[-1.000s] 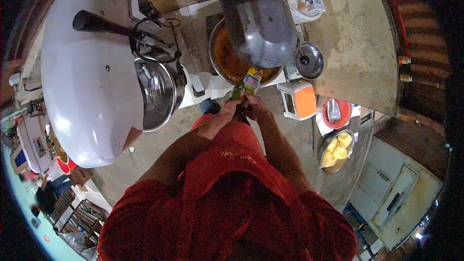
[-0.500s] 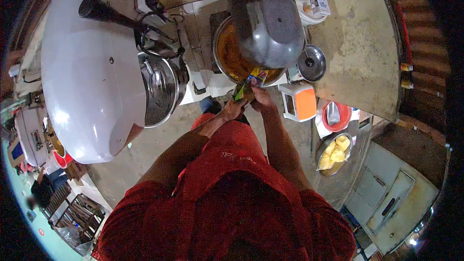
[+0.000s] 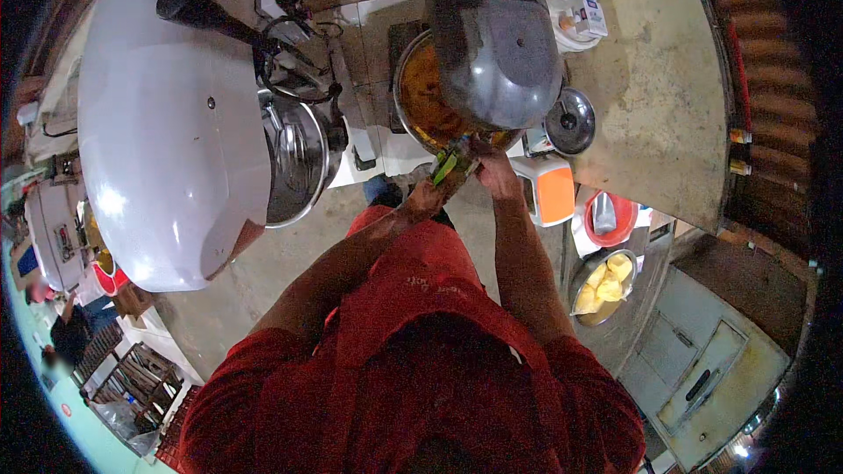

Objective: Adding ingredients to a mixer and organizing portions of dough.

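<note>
At the near rim of a steel mixing bowl (image 3: 407, 116), my left hand (image 3: 423, 199) is closed round the lower end of a small packet with green and yellow on it (image 3: 446, 167). My right hand (image 3: 497, 173) has its fingers closed at the packet's upper end, partly in shadow. Inside the bowl lies an orange-brown mixture (image 3: 421, 79). The grey head of a stand mixer (image 3: 505, 53) overhangs the bowl and hides its right part. What the packet holds cannot be made out.
Left stands a big white mixer (image 3: 167, 149) with a steel bowl (image 3: 303, 197) and black lever (image 3: 202, 16). To the right are an orange-and-white stool (image 3: 553, 193), a metal lid (image 3: 571, 123), a red basin (image 3: 612, 218) and a tray of yellow lumps (image 3: 606, 288). White containers (image 3: 587, 13) stand behind.
The packet has tilted and drawn slightly back toward me, and its yellow-and-blue end no longer shows clearly. My right hand has shifted a little to the right. The view has turned slightly.
</note>
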`<action>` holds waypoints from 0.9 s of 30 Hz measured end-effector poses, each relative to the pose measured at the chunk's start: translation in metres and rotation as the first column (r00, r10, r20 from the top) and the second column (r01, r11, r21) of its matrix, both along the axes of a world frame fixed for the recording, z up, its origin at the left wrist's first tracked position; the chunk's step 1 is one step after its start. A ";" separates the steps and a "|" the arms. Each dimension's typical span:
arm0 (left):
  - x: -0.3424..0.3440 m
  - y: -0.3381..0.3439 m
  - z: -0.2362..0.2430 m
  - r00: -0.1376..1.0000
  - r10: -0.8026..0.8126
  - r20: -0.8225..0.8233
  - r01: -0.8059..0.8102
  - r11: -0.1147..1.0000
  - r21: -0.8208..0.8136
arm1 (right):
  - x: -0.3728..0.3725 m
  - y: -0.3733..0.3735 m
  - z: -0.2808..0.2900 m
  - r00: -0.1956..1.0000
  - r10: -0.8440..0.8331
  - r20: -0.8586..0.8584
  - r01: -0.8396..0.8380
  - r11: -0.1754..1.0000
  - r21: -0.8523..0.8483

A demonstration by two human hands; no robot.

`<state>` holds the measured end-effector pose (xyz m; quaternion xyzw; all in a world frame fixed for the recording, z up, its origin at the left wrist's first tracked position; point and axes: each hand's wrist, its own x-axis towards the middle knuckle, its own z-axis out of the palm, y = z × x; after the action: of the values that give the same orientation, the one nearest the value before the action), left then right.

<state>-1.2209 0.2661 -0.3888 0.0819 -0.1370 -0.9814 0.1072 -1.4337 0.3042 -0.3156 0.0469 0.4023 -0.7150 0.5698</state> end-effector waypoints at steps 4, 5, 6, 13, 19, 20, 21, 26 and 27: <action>0.003 -0.031 0.076 0.882 0.104 0.459 0.185 0.821 -0.541 | 0.005 -0.010 -0.005 0.993 0.103 -0.057 -0.106 0.992 -0.063; 0.020 -0.044 0.073 0.791 0.089 0.606 0.455 0.576 -0.679 | 0.030 -0.036 0.030 0.988 0.115 -0.105 -0.130 0.980 -0.153; 0.020 -0.045 0.084 0.785 0.093 0.612 0.457 0.579 -0.675 | 0.038 -0.042 0.058 0.981 0.076 -0.176 -0.116 0.967 -0.226; 0.002 -0.023 0.058 0.668 0.050 0.743 0.697 -0.391 -0.601 | -0.023 0.000 -0.057 0.993 0.105 -0.052 -0.105 0.994 0.006; -0.007 -0.014 0.034 0.721 0.373 0.584 0.464 -0.886 -0.008 | -0.025 -0.010 -0.063 0.979 0.204 0.003 -0.202 0.970 0.138; 0.011 -0.020 0.020 0.716 0.425 0.554 0.424 -0.895 0.139 | -0.006 -0.026 -0.057 0.984 0.166 -0.072 -0.160 0.984 0.080; 0.011 -0.015 0.018 0.735 0.454 0.504 0.367 -0.891 0.268 | -0.002 -0.030 -0.056 0.980 0.106 -0.167 -0.103 0.994 0.027; -0.022 0.005 0.008 0.894 0.400 0.203 0.093 -0.608 0.789 | -0.023 0.006 -0.092 0.907 0.069 -0.415 -0.081 0.997 -0.010; -0.031 0.008 0.006 0.920 0.365 0.147 0.062 -0.503 0.862 | -0.027 0.011 -0.094 0.963 -0.085 -0.255 0.066 0.995 -0.080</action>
<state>-1.2516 0.2744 -0.3823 0.0295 0.7969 -0.5837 0.1529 -1.4607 0.3150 -0.4097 -0.0513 0.4454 -0.7500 0.4863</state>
